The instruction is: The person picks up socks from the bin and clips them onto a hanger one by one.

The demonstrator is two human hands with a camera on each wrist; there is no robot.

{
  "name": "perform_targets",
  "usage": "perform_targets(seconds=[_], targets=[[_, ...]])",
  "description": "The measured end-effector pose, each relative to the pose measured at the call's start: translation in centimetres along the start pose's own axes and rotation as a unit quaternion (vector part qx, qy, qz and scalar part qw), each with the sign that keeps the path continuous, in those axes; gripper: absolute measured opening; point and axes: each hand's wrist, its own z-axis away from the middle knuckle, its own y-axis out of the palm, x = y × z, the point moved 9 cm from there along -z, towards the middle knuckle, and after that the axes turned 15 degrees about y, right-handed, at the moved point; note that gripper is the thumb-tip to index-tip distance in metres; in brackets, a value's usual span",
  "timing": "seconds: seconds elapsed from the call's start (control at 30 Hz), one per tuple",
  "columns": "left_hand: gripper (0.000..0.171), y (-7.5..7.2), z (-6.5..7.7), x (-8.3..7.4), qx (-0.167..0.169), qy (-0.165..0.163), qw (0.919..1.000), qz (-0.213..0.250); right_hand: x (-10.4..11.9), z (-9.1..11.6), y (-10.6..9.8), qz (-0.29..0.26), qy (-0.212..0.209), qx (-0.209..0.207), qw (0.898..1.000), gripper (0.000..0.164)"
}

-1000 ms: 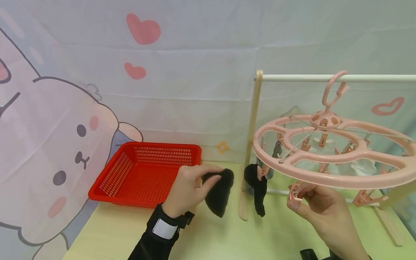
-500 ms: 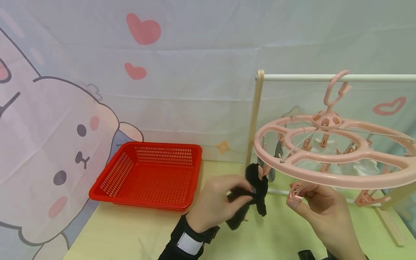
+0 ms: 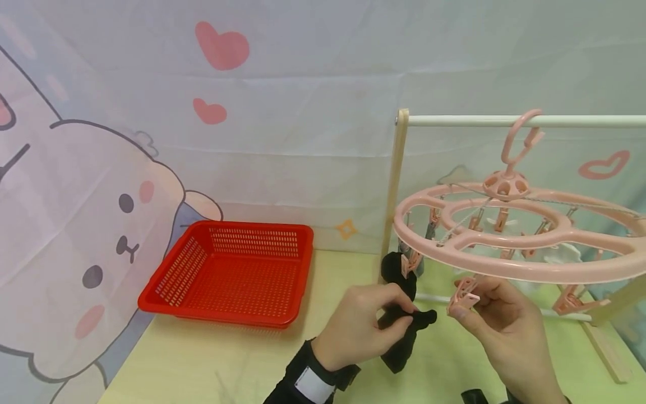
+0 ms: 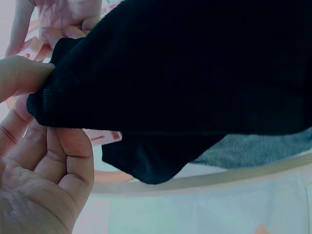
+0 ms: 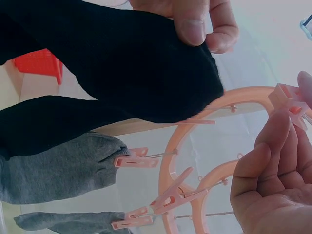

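My left hand (image 3: 360, 325) pinches a black sock (image 3: 401, 353) near its edge, and the rest of the sock dangles below the fingers. To the right, my right hand (image 3: 510, 331) pinches a pink clothespin (image 3: 463, 296) that hangs from the round pink drying hanger (image 3: 530, 274). A short gap parts the held sock from that clothespin. Behind the left hand, another black sock (image 3: 393, 266) hangs from a clip at the ring's left edge. In the right wrist view, grey socks (image 5: 63, 168) hang from further clips.
The hanger hooks over a white bar (image 3: 454, 121) on a wooden stand (image 3: 396, 174). A red plastic basket (image 3: 222, 318) stands on the table (image 3: 202, 365) to the left. Pale items (image 3: 562, 252) show behind the ring. A printed cloth (image 3: 303, 101) forms the backdrop.
My left hand has carried the black sock rightward from beside the basket, past the hanging black sock, close to the right hand. The right hand keeps hold of the clothespin; the hanger tilts slightly.
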Motion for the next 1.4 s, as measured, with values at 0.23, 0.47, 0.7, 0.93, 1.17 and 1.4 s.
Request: perform_targets(seconds=[0.23, 0.47, 0.7, 0.93, 1.17, 1.4], targets=[[0.017, 0.3, -0.3, -0.6, -0.018, 0.027, 0.9994, 0.009, -0.2, 0.0, 0.3, 0.009, 0.007, 0.008, 1.0, 0.029], [0.016, 0.2, -0.6, -1.1, -0.048, 0.04, 0.998, 0.011, -0.2, 0.0, 1.2, 0.0, -0.026, 0.046, 0.999, 0.03], [0.017, 0.0, -0.9, -1.4, -0.065, 0.036, 0.9969, 0.024, -0.4, 0.0, 1.5, -0.008, -0.042, 0.045, 0.998, 0.03], [0.02, 0.6, -0.6, -1.1, -0.049, 0.027, 0.9977, 0.039, -0.1, 0.0, 1.9, -0.028, -0.071, 0.061, 0.995, 0.028], [0.024, 0.3, -0.7, -0.9, -0.072, 0.02, 0.9965, 0.038, 0.1, -0.1, 2.0, -0.019, -0.074, 0.063, 0.995, 0.027], [0.025, 0.2, -0.5, -0.7, -0.079, 0.021, 0.9958, 0.04, 0.1, -0.2, 2.1, -0.019, -0.076, 0.076, 0.994, 0.027]])
